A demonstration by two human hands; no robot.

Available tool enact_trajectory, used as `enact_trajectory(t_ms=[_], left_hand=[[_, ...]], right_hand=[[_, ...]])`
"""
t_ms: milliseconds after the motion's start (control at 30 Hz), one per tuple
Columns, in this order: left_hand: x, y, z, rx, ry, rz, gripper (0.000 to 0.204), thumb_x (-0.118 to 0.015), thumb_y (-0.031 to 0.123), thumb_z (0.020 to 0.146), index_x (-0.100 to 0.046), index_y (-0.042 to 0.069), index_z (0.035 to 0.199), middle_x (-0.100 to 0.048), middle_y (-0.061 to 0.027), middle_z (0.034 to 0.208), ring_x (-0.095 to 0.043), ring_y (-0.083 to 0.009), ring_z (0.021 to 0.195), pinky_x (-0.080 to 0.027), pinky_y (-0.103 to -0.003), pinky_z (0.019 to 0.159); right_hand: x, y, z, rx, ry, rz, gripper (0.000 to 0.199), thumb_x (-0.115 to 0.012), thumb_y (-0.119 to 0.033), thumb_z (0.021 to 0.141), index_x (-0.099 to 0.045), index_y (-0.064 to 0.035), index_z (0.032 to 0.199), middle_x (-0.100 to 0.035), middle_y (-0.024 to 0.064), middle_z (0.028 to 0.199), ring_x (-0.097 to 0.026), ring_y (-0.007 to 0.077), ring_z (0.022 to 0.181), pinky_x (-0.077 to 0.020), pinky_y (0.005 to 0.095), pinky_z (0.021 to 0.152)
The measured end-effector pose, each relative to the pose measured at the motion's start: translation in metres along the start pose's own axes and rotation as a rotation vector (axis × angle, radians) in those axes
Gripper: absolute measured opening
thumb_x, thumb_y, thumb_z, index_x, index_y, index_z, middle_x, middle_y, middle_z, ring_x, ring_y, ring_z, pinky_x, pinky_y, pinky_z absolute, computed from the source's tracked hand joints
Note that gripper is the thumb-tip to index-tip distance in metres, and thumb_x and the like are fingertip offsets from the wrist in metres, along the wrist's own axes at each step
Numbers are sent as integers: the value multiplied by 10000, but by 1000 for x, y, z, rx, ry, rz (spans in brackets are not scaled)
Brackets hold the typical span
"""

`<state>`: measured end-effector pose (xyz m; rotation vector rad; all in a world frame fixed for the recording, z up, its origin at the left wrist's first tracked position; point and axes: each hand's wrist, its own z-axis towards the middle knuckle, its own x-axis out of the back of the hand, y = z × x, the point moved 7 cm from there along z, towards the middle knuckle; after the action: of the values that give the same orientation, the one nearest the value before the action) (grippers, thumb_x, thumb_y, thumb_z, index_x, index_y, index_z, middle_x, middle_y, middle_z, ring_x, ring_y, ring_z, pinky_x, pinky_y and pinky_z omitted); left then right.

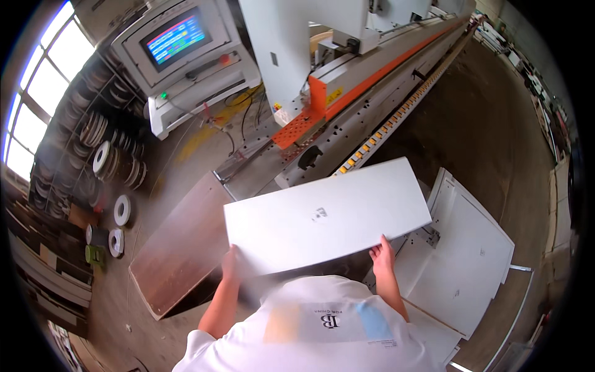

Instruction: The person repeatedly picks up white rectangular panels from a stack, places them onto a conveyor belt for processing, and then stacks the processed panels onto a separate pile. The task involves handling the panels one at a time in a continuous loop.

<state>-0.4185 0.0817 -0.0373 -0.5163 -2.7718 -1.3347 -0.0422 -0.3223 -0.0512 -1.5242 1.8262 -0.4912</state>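
A white rectangular panel [279, 232] spans the space in front of my chest, tilted with its right end farther away. A small dark printed mark lies near its middle. My left hand [230, 263] grips the panel's near left corner, its fingers partly hidden and slightly blurred. At the near right edge, my right hand [382, 254] holds the panel with the thumb on top and the other fingers curled beneath. Beyond the panel stands a long machine with an orange guide plate [304, 127] and a row of yellow rollers [365, 147].
A brown board-topped stand [186, 242] is at my left. Stacked white panels [471, 248] lie to my right beside a metal rail [517, 310]. A control console with a lit screen [176, 40] stands at far left, near racks of edging rolls [102, 158].
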Motion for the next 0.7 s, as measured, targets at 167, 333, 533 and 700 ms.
enact_trajectory(t_ms=[167,333,533,700], left_hand=[[110,-17,38,-48,147,-103,517,-533,410,991,-630,-84,1112,-666,-136,1009,-637,-247,916,-499,-408,798],[164,54,-7,-293,314,1067,537,-573,438,946,-528,5,1261,-683,-164,990,-662,-299,970,-510,-425,820],[183,23,-17,-336,-10,1337,914,-705,437,841,-224,75,1529,-706,-163,905,-687,-372,855,-529,-458,726],[180,4,-12,-460,-3,1150,991,-822,309,750,-245,124,1534,-667,-140,771,-662,-333,713,-514,-429,650]], right_hand=[[-144,21,-7,-2,-258,-229,201,-668,-305,929,-601,-116,910,-625,8,913,-630,135,842,-473,267,658],[-233,46,-10,-2,-408,-467,282,-649,-281,945,-657,-33,1079,-691,41,982,-686,149,932,-507,263,673],[-263,75,-19,-9,-509,-627,483,-638,-279,949,-547,14,1322,-668,109,1198,-648,203,1109,-517,310,821],[-274,95,-32,-31,-514,-461,570,-653,-267,937,-464,20,1392,-610,127,1302,-579,225,1222,-476,328,914]])
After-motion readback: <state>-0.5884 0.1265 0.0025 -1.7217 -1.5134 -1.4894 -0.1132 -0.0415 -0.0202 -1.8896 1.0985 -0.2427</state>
